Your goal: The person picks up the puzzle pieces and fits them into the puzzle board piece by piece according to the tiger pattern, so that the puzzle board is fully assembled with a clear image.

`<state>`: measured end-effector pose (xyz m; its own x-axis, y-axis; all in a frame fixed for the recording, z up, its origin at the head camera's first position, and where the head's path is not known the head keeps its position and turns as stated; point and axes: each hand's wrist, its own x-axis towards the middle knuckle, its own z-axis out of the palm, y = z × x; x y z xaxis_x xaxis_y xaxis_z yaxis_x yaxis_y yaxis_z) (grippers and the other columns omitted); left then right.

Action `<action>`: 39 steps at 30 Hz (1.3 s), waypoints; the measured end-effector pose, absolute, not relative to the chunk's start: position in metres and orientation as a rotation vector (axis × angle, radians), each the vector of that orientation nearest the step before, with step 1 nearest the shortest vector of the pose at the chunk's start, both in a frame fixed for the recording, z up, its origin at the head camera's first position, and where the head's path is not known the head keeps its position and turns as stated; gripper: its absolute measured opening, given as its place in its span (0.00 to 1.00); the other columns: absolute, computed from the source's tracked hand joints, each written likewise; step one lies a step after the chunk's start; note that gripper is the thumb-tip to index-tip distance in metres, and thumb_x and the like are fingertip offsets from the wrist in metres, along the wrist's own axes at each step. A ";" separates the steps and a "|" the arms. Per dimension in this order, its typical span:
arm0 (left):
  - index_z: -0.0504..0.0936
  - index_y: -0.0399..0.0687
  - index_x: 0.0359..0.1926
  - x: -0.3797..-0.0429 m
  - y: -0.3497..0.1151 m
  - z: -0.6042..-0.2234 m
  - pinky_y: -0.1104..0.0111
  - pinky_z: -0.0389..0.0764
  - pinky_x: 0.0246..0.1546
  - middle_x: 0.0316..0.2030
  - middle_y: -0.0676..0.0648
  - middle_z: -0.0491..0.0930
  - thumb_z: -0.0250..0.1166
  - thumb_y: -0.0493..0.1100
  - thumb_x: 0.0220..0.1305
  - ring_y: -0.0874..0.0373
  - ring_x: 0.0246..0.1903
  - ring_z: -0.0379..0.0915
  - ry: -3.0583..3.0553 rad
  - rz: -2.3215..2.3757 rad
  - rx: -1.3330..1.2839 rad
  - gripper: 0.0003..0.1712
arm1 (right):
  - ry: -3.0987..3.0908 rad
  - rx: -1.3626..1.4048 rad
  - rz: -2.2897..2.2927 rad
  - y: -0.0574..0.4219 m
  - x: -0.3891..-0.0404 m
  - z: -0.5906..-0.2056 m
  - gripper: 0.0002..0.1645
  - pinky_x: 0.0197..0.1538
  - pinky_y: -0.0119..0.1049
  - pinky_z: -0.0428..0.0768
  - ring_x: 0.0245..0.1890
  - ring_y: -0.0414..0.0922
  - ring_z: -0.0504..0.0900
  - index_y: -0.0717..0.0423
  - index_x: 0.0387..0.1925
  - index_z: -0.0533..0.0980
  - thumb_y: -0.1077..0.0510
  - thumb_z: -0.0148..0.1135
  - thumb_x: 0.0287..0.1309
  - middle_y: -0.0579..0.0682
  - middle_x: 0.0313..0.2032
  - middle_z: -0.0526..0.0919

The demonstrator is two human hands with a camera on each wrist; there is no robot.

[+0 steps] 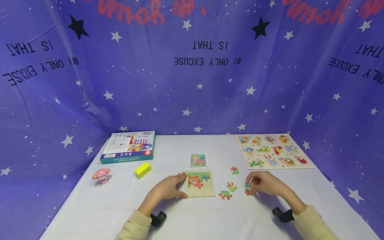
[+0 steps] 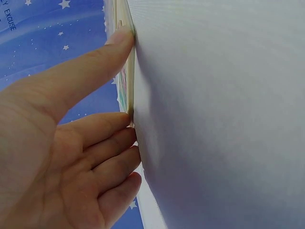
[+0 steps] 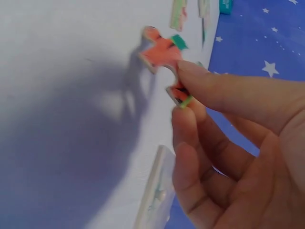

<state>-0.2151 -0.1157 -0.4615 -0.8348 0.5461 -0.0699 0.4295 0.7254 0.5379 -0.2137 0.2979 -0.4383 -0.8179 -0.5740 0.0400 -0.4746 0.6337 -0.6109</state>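
Observation:
My right hand [image 1: 265, 183] pinches an orange-and-green jigsaw piece [image 3: 162, 52] between thumb and fingers, just above the white table. To the left, my left hand [image 1: 168, 187] touches the left edge of a small wooden puzzle tray [image 1: 209, 191] with thumb and fingertips spread along it. Inside the tray, joined pieces [image 1: 195, 180] show a tiger's head and some greenery along the top; bare wood shows below. Between the tray and my right hand lie three loose jigsaw pieces [image 1: 232, 186]. Behind the tray is a small picture card [image 1: 198, 160] with a tiger on it.
An insect peg puzzle board [image 1: 271, 151] lies at the back right. At the back left are a flat toy box [image 1: 129, 146], a yellow block [image 1: 143, 170] and a pink figurine [image 1: 102, 175]. A purple star-printed cloth [image 1: 192, 100] hangs around the table.

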 end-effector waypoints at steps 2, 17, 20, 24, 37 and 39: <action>0.65 0.35 0.68 -0.215 -0.116 -0.462 0.53 0.59 0.68 0.69 0.39 0.61 0.75 0.52 0.50 0.45 0.68 0.56 2.707 0.755 0.772 0.49 | 2.665 -0.895 -0.926 0.297 -0.215 -0.435 0.08 0.27 0.29 0.74 0.25 0.35 0.73 0.53 0.36 0.81 0.65 0.69 0.53 0.43 0.26 0.79; 0.65 0.36 0.68 -0.214 -0.115 -0.460 0.52 0.59 0.67 0.68 0.40 0.62 0.75 0.52 0.50 0.45 0.68 0.57 2.714 0.745 0.764 0.49 | 2.688 -1.010 -0.984 0.274 -0.221 -0.434 0.09 0.28 0.29 0.77 0.26 0.35 0.75 0.51 0.35 0.80 0.67 0.67 0.54 0.43 0.27 0.80; 0.66 0.36 0.68 -0.214 -0.115 -0.460 0.52 0.59 0.67 0.68 0.40 0.62 0.75 0.52 0.50 0.45 0.68 0.57 2.715 0.745 0.762 0.49 | 2.702 -0.987 -1.005 0.267 -0.221 -0.437 0.11 0.27 0.29 0.77 0.25 0.36 0.77 0.51 0.37 0.80 0.69 0.66 0.54 0.43 0.28 0.81; 0.66 0.35 0.68 -0.214 -0.115 -0.460 0.53 0.59 0.68 0.68 0.40 0.62 0.75 0.53 0.50 0.45 0.68 0.57 2.712 0.749 0.761 0.49 | 2.713 -0.940 -1.037 0.257 -0.223 -0.441 0.14 0.25 0.29 0.76 0.23 0.36 0.75 0.49 0.40 0.82 0.69 0.65 0.55 0.43 0.28 0.81; 0.66 0.37 0.68 -0.214 -0.114 -0.460 0.53 0.59 0.68 0.69 0.41 0.62 0.75 0.53 0.50 0.46 0.68 0.56 2.714 0.737 0.748 0.49 | 2.708 -0.927 -1.154 0.223 -0.228 -0.454 0.11 0.26 0.30 0.78 0.24 0.36 0.76 0.45 0.41 0.82 0.60 0.70 0.55 0.41 0.29 0.80; 0.66 0.36 0.68 -0.215 -0.114 -0.460 0.53 0.59 0.68 0.69 0.41 0.62 0.75 0.53 0.50 0.46 0.68 0.57 2.717 0.734 0.750 0.48 | 2.698 -0.928 -1.165 0.218 -0.230 -0.456 0.11 0.25 0.30 0.78 0.24 0.36 0.77 0.45 0.41 0.82 0.60 0.70 0.55 0.41 0.30 0.80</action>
